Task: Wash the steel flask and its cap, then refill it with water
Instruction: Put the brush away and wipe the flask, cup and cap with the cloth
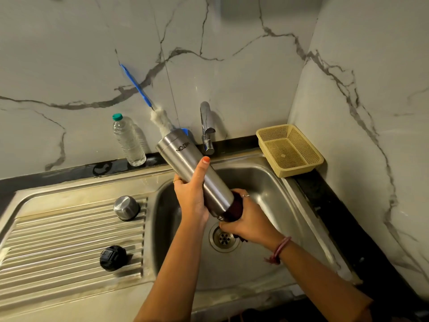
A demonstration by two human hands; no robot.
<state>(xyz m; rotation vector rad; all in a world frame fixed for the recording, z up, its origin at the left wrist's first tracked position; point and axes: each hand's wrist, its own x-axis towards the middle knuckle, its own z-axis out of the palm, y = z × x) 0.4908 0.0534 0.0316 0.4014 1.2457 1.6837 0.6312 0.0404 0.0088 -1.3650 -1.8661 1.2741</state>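
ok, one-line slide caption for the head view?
Both hands hold the steel flask tilted over the sink.

The steel flask (185, 163) is seen in brushed silver with dark lettering near its far end, and a dark maroon scrubber (233, 211) is wrapped around its near end. A silver cap (126, 207) and a black cap (113, 257) are shown on the ribbed grey drainboard (58, 247). The brush handle (135, 84) is coloured blue, its bristles (160, 120) white. A clear bottle (128, 141) is topped in green. The basket (289, 149) is pale yellow mesh. The wall (232, 43) is patterned white with grey veins.
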